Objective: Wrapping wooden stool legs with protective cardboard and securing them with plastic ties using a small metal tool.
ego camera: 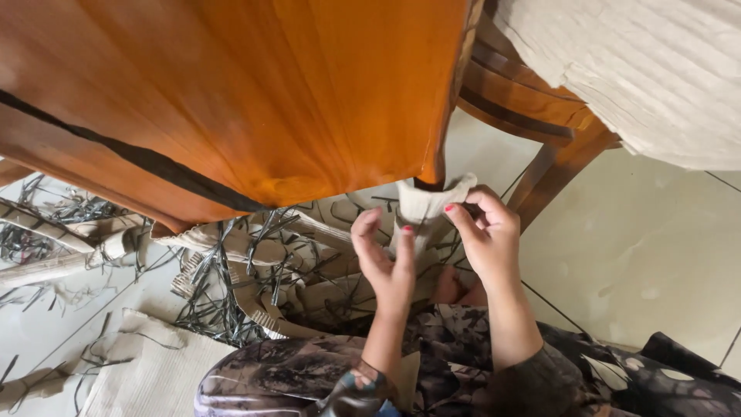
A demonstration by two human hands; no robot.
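Both hands work at the corner of an orange wooden tabletop (231, 100); right hand (486, 232) pinches the beige cardboard wrap (429, 199) fitted over that corner, fingers closed on its edge; left hand (384, 259) is half open w/ thumb and fingers touching the wrap's lower part. Cardboard scraps and black strapping (231, 286) litter the floor (648, 232) below; a wooden chair (532, 100) stands just beside the corner.

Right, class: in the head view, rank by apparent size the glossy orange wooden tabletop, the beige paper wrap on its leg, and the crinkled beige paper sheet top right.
1. Orange wooden tabletop
2. Crinkled paper sheet, cropped, so unsure
3. Paper wrap
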